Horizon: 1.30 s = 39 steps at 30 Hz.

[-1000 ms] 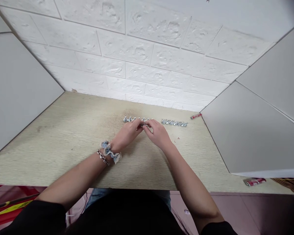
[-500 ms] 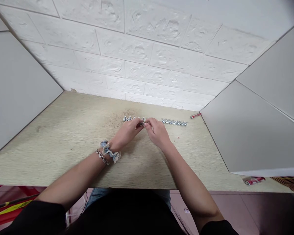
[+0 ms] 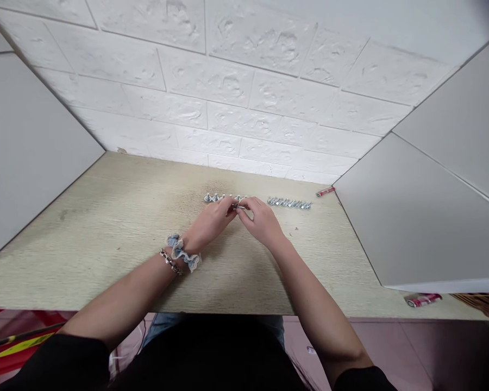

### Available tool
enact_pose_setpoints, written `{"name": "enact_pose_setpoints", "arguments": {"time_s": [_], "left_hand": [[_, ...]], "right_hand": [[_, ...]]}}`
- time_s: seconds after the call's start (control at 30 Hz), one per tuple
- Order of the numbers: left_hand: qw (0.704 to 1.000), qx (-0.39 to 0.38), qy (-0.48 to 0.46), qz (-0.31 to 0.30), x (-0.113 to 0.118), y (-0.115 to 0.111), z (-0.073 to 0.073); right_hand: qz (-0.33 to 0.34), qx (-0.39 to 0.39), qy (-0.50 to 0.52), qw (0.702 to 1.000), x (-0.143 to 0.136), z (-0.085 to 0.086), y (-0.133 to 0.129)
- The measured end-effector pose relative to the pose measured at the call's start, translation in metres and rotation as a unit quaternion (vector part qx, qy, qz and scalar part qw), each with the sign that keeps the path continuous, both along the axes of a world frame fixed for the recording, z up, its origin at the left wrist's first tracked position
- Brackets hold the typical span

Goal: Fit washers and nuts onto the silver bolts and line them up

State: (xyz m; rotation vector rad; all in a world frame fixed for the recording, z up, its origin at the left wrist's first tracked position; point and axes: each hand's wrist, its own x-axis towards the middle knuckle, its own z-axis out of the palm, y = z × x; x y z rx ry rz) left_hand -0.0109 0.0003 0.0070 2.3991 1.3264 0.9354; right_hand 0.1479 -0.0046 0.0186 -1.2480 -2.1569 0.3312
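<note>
My left hand and my right hand meet over the middle of the table. Their fingertips pinch a small silver bolt between them, and its fine detail is partly hidden by the fingers. Just behind the hands, several silver bolts stand upright in a row, some of them covered by my left hand. To the right of my right hand, a second row of silver bolts lies close together on their sides.
The pale wooden table meets a white brick-pattern wall at the back. A red battery-like cylinder lies by the right panel, and another red cylinder is near the front right edge. Grey-white panel at left.
My fingertips have shifted slightly around the bolt, which now lies more level between them. The bolt rows have stayed in place.
</note>
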Motion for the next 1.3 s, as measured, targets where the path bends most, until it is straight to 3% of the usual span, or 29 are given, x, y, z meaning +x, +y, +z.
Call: {"name": "enact_pose_setpoints", "arguments": {"time_s": [0.33,0.47,0.6,1.0,1.3], "left_hand": [[1.0,0.011,0.002,-0.018,0.0028,-0.0015,-0.0024],[1.0,0.004,-0.011,-0.003,0.0024,-0.0004,0.0012],[1.0,-0.002,-0.019,0.0,0.0,0.0014,0.0024],[0.999,0.03,0.012,-0.017,0.0006,0.0011,-0.0049],[1.0,0.017,-0.002,-0.005,0.0016,0.0018,-0.0027]], "right_hand": [[-0.03,0.0,-0.061,0.998,0.0012,-0.0014,0.0013],[-0.057,-0.009,-0.037,0.998,0.0012,0.0002,-0.0011],[-0.041,0.004,0.0,0.999,0.0002,-0.0003,-0.0021],[-0.009,0.001,-0.021,1.0,0.0009,-0.0005,0.0009],[-0.053,-0.014,-0.062,0.997,0.0015,-0.0003,-0.0003]]}}
